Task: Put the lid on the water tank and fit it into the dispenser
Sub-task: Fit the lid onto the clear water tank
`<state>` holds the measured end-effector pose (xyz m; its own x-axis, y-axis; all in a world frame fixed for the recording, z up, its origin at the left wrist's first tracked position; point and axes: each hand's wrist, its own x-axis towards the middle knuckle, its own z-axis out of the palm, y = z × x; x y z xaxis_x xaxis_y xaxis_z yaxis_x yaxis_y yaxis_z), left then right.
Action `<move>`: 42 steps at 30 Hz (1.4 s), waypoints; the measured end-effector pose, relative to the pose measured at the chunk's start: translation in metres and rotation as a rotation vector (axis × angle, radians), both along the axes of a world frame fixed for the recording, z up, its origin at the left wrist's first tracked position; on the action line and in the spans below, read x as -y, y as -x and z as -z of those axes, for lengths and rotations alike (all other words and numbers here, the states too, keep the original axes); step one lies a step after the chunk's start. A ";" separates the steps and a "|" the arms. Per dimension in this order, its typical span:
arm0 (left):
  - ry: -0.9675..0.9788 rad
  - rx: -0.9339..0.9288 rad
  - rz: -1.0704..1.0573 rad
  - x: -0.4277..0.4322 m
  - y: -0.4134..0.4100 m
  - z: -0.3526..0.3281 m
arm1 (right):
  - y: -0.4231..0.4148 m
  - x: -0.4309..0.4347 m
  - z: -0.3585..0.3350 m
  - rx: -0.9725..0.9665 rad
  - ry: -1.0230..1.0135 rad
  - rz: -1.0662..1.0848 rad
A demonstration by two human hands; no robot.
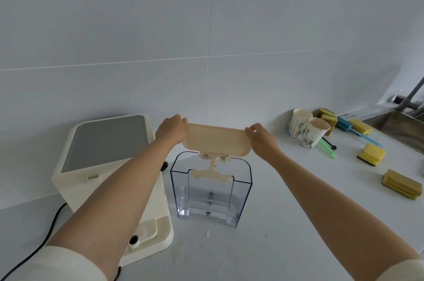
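Lid (215,140) — cream plastic, oblong w/ rounded ends — held up off the counter (298,223) by both hands, one at each short end. Left hand (171,130) pinches the left end, fingers curled over the top edge; right hand (261,139) pinches the right end the same way, thumb side toward camera. Lid tilted, underside facing the camera, near-level left to right. A T-shaped cream bracket (212,169) hangs from its lower edge, midway between the two grips, and dips into the mouth of the tank.

Water tank (210,191): clear plastic, upright on the counter directly below the grips, open at top, not capped. Some water in the bottom. Bracket overlaps the tank's rim in view; cannot tell if it touches the walls.

Dispenser (107,166): cream body w/ grey top panel, below and to the left of the left grip, partly hidden by the left forearm. Its low base tray sits just beside the tank's left wall. Black cord (49,230) runs off its near-left side.

Right of the right grip, well apart: two paper cups (307,128) standing together, yellow sponges (370,154) scattered on the counter, a green stick (328,148), blue-handled brush (354,129). Sink (397,126) at far right edge.
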<state>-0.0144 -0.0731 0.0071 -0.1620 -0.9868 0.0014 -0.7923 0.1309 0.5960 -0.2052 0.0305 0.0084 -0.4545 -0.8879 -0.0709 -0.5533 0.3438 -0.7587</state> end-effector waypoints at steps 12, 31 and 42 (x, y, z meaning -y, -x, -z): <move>0.043 -0.023 0.144 -0.018 -0.021 -0.011 | 0.001 -0.022 -0.003 -0.387 0.002 -0.185; 0.163 0.347 0.151 -0.082 -0.037 0.021 | -0.016 -0.076 0.022 -0.870 -0.069 -0.417; 0.281 0.372 0.143 -0.091 -0.040 0.044 | -0.026 -0.080 0.025 -0.921 -0.133 -0.451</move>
